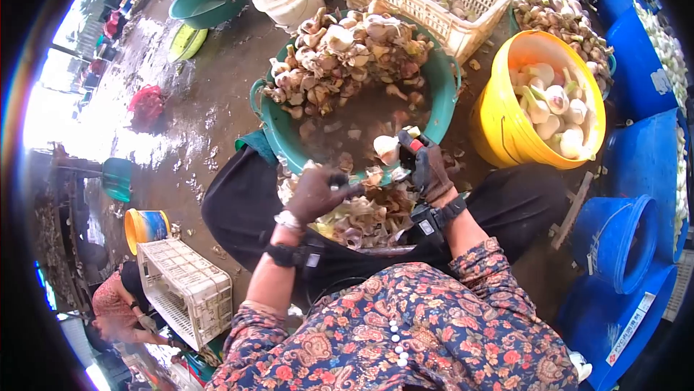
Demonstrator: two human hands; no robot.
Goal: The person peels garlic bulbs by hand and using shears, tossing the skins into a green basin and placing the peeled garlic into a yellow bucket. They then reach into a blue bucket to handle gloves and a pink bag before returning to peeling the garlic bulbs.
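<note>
A peeled white garlic bulb [387, 149] is gripped at the fingertips of my right hand [431, 170], which wears a dark glove with a red patch near the fingers. My left hand [316, 197], in a brown glove, points toward it with thumb and forefinger apart, slightly blurred. Both hands are over the near rim of a green tub [442, 112]. Unpeeled garlic bulbs [354, 51] are heaped at the tub's far side, with murky brown contents nearer me. Loose garlic skins [369, 219] lie in a pile below my hands, between my legs.
To the right stands a yellow bucket [486, 127] of peeled garlic. A cream crate [441, 26], a white bucket [285, 0] and another green tub [210, 4] are beyond. Blue containers [614, 239] line the right. At lower left, a person [119, 297] bends beside a white crate [189, 282].
</note>
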